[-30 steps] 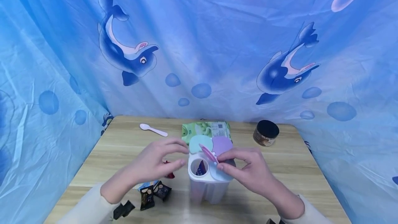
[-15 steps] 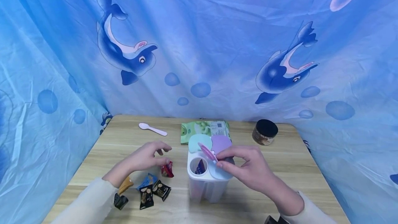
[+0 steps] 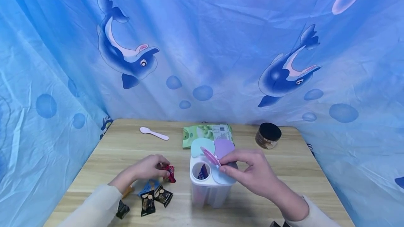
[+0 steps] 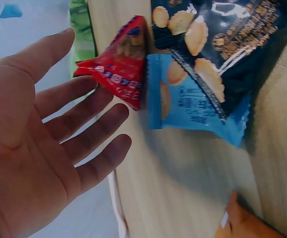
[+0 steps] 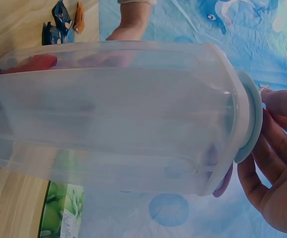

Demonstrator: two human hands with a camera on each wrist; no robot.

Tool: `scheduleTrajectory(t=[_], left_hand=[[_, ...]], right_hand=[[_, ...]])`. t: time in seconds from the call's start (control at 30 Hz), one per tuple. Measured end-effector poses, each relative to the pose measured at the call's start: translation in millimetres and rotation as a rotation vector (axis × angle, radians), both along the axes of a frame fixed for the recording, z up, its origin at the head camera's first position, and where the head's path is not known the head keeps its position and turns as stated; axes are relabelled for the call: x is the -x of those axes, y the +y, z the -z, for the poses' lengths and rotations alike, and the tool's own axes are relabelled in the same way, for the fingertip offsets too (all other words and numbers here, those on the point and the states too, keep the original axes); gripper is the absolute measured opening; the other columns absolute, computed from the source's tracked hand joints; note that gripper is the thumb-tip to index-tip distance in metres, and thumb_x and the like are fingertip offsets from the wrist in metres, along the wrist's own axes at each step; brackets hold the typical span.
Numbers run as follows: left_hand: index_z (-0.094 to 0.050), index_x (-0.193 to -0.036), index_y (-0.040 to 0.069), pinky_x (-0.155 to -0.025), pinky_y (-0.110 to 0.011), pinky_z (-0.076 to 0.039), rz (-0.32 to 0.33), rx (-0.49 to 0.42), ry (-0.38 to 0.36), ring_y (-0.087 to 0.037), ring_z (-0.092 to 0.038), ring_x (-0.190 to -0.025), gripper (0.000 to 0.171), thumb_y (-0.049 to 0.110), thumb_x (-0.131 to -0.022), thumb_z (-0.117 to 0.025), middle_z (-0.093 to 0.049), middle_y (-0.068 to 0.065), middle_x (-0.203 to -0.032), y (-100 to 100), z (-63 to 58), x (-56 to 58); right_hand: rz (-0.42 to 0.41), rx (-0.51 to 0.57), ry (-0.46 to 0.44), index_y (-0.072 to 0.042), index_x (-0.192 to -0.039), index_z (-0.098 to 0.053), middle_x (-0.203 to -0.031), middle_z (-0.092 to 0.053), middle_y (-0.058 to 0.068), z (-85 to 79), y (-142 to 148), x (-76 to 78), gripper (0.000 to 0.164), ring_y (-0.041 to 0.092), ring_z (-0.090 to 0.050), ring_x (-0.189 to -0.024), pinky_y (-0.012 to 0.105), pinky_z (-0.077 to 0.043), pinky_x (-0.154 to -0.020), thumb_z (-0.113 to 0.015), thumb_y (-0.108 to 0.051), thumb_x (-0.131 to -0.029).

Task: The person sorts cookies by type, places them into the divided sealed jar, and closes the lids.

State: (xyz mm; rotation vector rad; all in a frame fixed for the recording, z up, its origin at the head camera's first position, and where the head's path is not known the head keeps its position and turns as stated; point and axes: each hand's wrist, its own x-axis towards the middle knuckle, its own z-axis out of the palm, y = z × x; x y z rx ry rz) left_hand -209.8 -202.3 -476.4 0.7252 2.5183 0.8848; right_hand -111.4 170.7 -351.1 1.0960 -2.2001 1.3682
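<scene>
A translucent storage container (image 3: 202, 193) with a white top stands upright on the table. Its mint, purple and light-blue lids lie flat, while the pink lid (image 3: 209, 155) is tilted up from a round opening. My right hand (image 3: 252, 172) pinches that pink lid at its edge between thumb and finger. Through the opening a dark blue wrapper (image 3: 203, 173) shows. Left of the container, my left hand (image 3: 147, 169) is at a red snack packet (image 3: 170, 174); the left wrist view shows its fingers relaxed beside the red packet (image 4: 121, 72), thumb spread away.
Black snack packets (image 3: 147, 203), a blue packet (image 3: 149, 186) and an orange packet (image 3: 127, 191) lie near the left forearm. Farther back are a white spoon (image 3: 154, 133), a green bag (image 3: 199, 132) behind the container, and a black-lidded jar (image 3: 268, 136).
My left hand has moved left and down from beside the container's opening to the red packet. The right hand still holds the pink lid raised in the same place.
</scene>
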Motion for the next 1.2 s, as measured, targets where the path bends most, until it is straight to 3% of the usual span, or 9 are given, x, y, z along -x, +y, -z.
scheduleTrajectory(t=[0.43, 0.63, 0.87, 1.07, 1.2], left_hand=[[-0.071, -0.116, 0.008, -0.078, -0.036, -0.055, -0.016, 0.015, 0.028, -0.015, -0.066, -0.086, 0.028, 0.022, -0.092, -0.077, -0.071, 0.003, -0.095, 2, 11.9, 0.6], [-0.072, -0.109, 0.013, -0.079, -0.037, -0.055, -0.016, 0.03, 0.053, -0.014, -0.067, -0.088, 0.02, 0.021, -0.092, -0.077, -0.071, 0.006, -0.093, -1, 17.1, 2.9], [-0.07, -0.125, 0.005, -0.085, -0.044, -0.056, -0.017, 0.036, 0.083, -0.019, -0.066, -0.096, 0.035, 0.015, -0.092, -0.076, -0.071, -0.002, -0.108, -6, 20.6, 1.7], [-0.076, -0.118, 0.013, -0.081, -0.033, -0.055, -0.043, 0.004, 0.148, -0.015, -0.065, -0.094, 0.028, 0.021, -0.092, -0.076, -0.071, 0.004, -0.107, -10, 12.3, 1.1], [-0.076, -0.118, 0.016, -0.078, -0.03, -0.052, -0.073, -0.052, 0.252, -0.011, -0.065, -0.095, 0.028, 0.027, -0.092, -0.077, -0.072, 0.012, -0.103, -12, -5.8, -1.4]], right_hand=[[-0.014, 0.009, 0.01, -0.014, -0.098, -0.079, -0.088, -0.077, -0.003, 0.8, 0, 0.4, 0.016, 0.008, -0.07, -0.076, 0.024, -0.057, -0.068, -0.082, -0.004, -0.086], [-0.008, 0.006, 0.016, -0.014, -0.098, -0.079, -0.089, -0.078, -0.002, 0.8, 0, -1.0, 0.018, 0.009, -0.071, -0.078, 0.025, -0.058, -0.069, -0.083, -0.003, -0.085], [-0.001, 0.001, 0.021, -0.014, -0.098, -0.079, -0.089, -0.078, -0.002, 2.4, 0, -2.2, 0.018, 0.009, -0.072, -0.079, 0.026, -0.058, -0.071, -0.083, -0.004, -0.085], [0.007, 0.007, 0.011, -0.015, -0.099, -0.079, -0.089, -0.078, -0.002, 3.8, 0, -3.4, 0.018, 0.009, -0.071, -0.078, 0.025, -0.057, -0.069, -0.083, -0.004, -0.085], [0.006, 0.009, 0.01, -0.015, -0.099, -0.079, -0.089, -0.078, -0.002, 3.7, 0, -3.7, 0.018, 0.009, -0.071, -0.077, 0.025, -0.057, -0.068, -0.083, -0.004, -0.085]])
